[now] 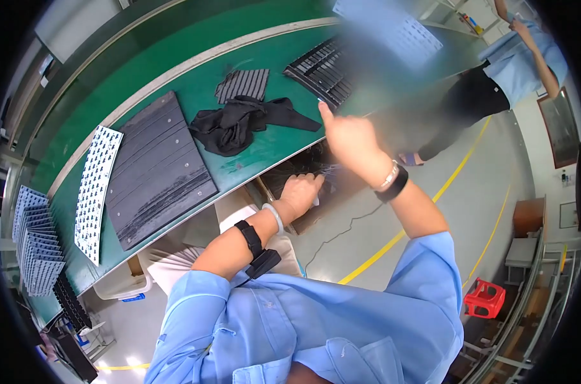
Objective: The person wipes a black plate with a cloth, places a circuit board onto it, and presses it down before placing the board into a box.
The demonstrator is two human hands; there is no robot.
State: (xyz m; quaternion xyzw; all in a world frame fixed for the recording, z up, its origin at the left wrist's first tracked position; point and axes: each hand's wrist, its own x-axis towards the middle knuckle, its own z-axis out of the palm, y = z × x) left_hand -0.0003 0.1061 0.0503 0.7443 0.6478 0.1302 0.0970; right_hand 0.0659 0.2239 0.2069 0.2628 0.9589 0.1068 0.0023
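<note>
My left hand [299,194] is low at the table's front edge, over an open cardboard box [306,224] with dark and shiny thin strands in it. Its fingers curl closed; a bit of white shows beside them, but what they hold is hidden. Higher and to the right, my right hand [353,144] is closed, with one finger pointing up and a tiny pale spot at its tip. Whatever it grips cannot be made out. Left of that fingertip, a crumpled black cloth [239,121] lies on the green table [239,168].
A dark ridged board [159,173] and a white perforated panel [98,192] lie on the table's left. Behind the cloth are a grey ribbed piece [242,85] and a black slotted tray [319,70]. Stacked panels [39,249] stand far left. A person [495,77] stands right; a red stool [484,298] sits on the floor.
</note>
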